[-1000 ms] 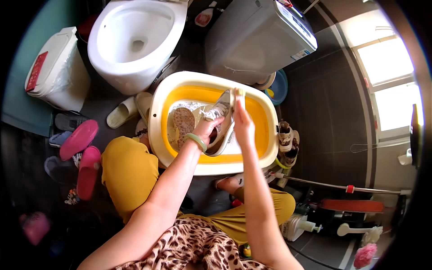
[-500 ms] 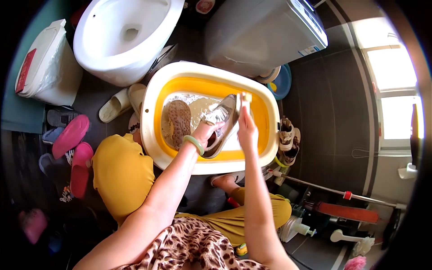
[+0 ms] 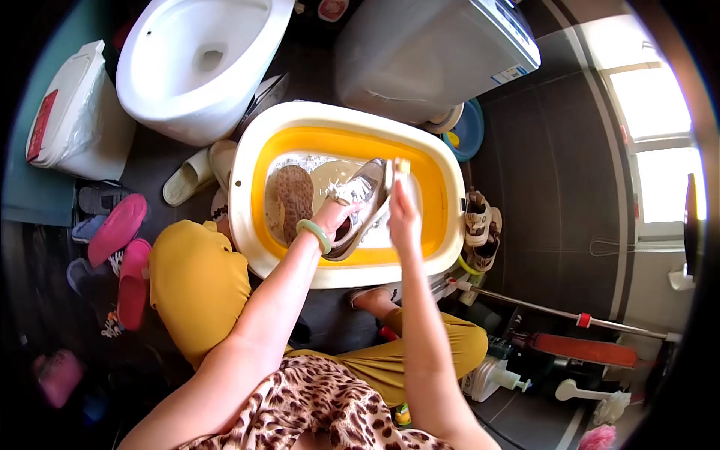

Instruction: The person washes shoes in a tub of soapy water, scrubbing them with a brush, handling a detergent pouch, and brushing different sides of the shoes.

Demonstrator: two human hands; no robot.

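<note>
A grey shoe with white laces (image 3: 366,184) is tilted over the yellow and white basin (image 3: 347,279), its sole turned to the right. My left hand (image 3: 337,217), with a pale green bangle at the wrist, is closed on the shoe near its opening. Against the sole side is a small pale brush (image 3: 402,165), held in my right hand (image 3: 405,214); its fingers are pressed together and slightly blurred. A second shoe (image 3: 294,201) lies brown sole up in the cloudy, sudsy water at the basin's left.
Behind the basin stand a toilet (image 3: 199,112) and a grey washing machine (image 3: 420,67). Pink slippers (image 3: 133,281) and beige slippers (image 3: 187,178) lie left, near a white bin (image 3: 82,127). More shoes (image 3: 478,221) and a metal pole (image 3: 525,302) are at the right.
My right hand and the brush have shifted slightly along the shoe's sole side. The shoe stays gripped in my left hand. The whole view has moved a little.
</note>
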